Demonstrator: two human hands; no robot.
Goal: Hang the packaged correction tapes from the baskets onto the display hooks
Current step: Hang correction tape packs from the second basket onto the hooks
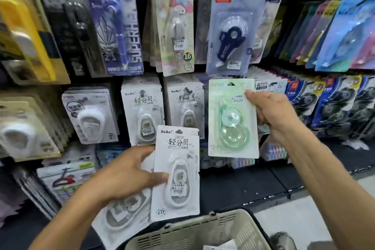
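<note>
Right hand (pixel 272 111) pinches green pack (pixel 233 117) by right edge, upright, hang hole up, at hook row. Left hand (pixel 123 174) grips white packs (pixel 176 172), lower.

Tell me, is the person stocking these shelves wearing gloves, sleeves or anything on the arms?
Nothing is worn that shows. The left hand and the right hand are bare, without gloves, and no ring shows on either. Both forearms are uncovered as far as the picture's edge, with no sleeve, watch or wristband in view.
</note>
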